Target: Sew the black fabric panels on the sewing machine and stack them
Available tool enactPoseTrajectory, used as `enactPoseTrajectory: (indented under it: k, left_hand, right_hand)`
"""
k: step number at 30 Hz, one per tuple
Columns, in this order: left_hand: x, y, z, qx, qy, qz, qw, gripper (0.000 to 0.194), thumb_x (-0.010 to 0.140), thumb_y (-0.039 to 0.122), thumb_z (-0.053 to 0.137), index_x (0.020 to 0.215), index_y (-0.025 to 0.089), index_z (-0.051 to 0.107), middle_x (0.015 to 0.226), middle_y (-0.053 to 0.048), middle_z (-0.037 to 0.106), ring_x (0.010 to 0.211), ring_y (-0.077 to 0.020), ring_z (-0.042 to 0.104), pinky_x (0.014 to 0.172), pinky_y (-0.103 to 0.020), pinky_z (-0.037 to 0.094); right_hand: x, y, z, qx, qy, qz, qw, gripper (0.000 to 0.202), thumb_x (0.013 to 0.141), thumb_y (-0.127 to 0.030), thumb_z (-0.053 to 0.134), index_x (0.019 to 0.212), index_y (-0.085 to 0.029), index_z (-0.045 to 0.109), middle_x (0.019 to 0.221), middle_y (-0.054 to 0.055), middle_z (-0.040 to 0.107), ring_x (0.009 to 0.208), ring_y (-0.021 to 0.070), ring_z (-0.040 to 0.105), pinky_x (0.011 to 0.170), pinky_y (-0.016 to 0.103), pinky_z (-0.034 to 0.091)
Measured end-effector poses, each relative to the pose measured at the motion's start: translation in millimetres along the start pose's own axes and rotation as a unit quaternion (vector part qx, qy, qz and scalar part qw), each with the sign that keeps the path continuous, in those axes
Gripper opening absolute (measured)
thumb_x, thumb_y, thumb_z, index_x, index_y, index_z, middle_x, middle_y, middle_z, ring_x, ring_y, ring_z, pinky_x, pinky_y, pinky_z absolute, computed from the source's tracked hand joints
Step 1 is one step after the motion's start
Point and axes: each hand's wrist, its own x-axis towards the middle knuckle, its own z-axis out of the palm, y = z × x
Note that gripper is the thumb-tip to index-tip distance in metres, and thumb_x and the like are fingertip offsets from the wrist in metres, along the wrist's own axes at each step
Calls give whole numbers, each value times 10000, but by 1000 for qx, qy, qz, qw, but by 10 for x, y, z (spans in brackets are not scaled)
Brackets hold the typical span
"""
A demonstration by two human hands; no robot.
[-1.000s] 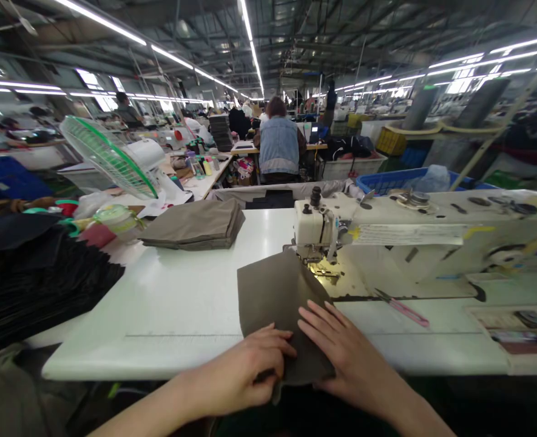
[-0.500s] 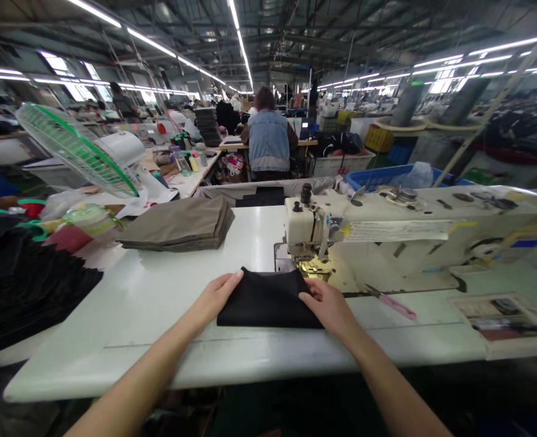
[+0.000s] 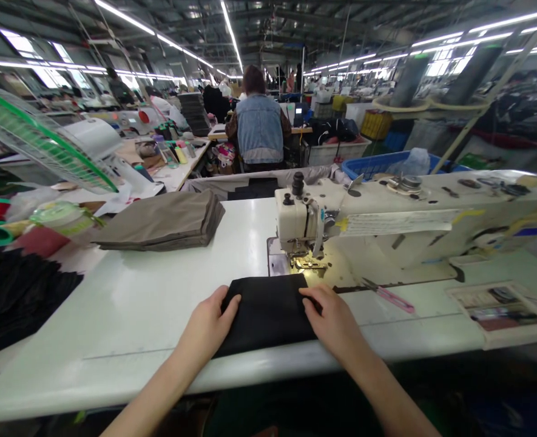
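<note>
A piece of black fabric (image 3: 268,312) lies on the pale table in front of the sewing machine (image 3: 298,227). My left hand (image 3: 213,315) grips its left edge, the thumb on top and the fingers partly hidden along the side. At the right edge, my right hand (image 3: 329,312) pinches the cloth between thumb and fingers. The fabric's far edge is just short of the lit needle plate (image 3: 311,264) and apart from the needle. Pink-handled scissors (image 3: 391,296) rest to the right of my right hand.
A stack of grey-brown fabric pieces (image 3: 163,221) sits at the table's left rear, with a green-rimmed fan (image 3: 45,139) behind it. Dark cloth (image 3: 17,297) is heaped at far left. A parts tray (image 3: 505,312) lies at right. Ahead, a person in a denim vest (image 3: 260,130) sits facing away.
The black fabric has been drawn toward me, away from the needle, and now lies flatter. My left hand has shifted down along its left edge. The camera view has tilted down slightly.
</note>
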Motion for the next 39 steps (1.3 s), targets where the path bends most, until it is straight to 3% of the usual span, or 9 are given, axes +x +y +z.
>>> enactPoseTrajectory:
  k: [8,21,25,31,39]
  left_hand:
    - [49,27,-21,4,11,-13,1000,150,859,363,544,778,250,599,653,-9,657,649,-232,641,613,-292,423]
    - [83,62,-16,57,-21,-9,998,198,896,383,467,778,235,527,719,-51,674,696,-251,650,651,-316,409]
    - [100,63,-51,27,10,-30,999,252,916,435,476,758,244,521,653,-22,643,651,-238,632,622,-305,397]
    - [94,11,-52,14,27,-55,998,246,880,273,556,659,243,451,613,6,588,612,-193,575,595,-280,349]
    - [87,-18,-41,8,18,-53,998,274,897,234,576,659,238,441,612,8,568,615,-188,561,599,-282,331]
  right_hand:
    - [45,-6,-16,-9,1,-3,1000,239,894,-150,524,1031,-206,713,924,43,690,789,173,662,748,309,546]
    - [64,-25,-14,-37,-5,9,999,234,897,-156,522,1032,-204,707,955,56,706,858,200,686,786,323,549]
    - [44,-48,-19,-93,-6,-1,996,190,930,-248,546,1018,-225,713,968,57,710,838,213,698,733,317,539]
    - [-11,32,28,-124,10,-26,992,227,953,-306,493,1017,-246,703,984,42,707,769,208,697,650,314,518]
    - [-19,86,47,-127,5,-37,991,262,963,-330,460,1034,-250,700,959,35,700,776,205,700,643,318,520]
